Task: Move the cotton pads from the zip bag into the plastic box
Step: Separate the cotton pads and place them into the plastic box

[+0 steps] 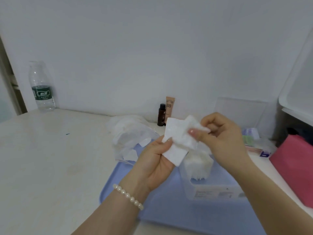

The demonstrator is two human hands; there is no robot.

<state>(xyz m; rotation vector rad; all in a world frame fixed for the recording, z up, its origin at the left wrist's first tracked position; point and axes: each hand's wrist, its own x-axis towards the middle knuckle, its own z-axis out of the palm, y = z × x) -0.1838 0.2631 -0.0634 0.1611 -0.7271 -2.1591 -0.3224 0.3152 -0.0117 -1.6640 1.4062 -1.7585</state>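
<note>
Both hands meet above the blue tray (152, 221), each gripping white cotton pads (176, 138). The left hand (156, 164) is turned palm up, its fingers curled under a flat square pad and the thumb laid across the pad's near-left corner, so the pad is pinched between thumb and fingers. The right hand (223, 135) comes in from the right with its fingers curled inward — the thumb presses a second, slightly crumpled pad against the bent fingers, and this pad overlaps the upper right of the one in the left hand. How many pads are in each grip cannot be told. Directly below the hands, on the tray, stands the clear plastic box (213, 189), with a stack of white pads (198, 164) already standing on edge in its far-left end; a paper label shows on its near wall. The zip bag (130, 133), crumpled and translucent, lies on the white table (50, 158) just beyond the tray's far-left corner, left of the hands. A pearl bracelet (128, 196) circles the left wrist. Against the wall behind stand a small dark bottle (161, 115) and a beige tube (169, 107) marked BB — and far left, a clear water bottle (41, 87) with a green label.
</note>
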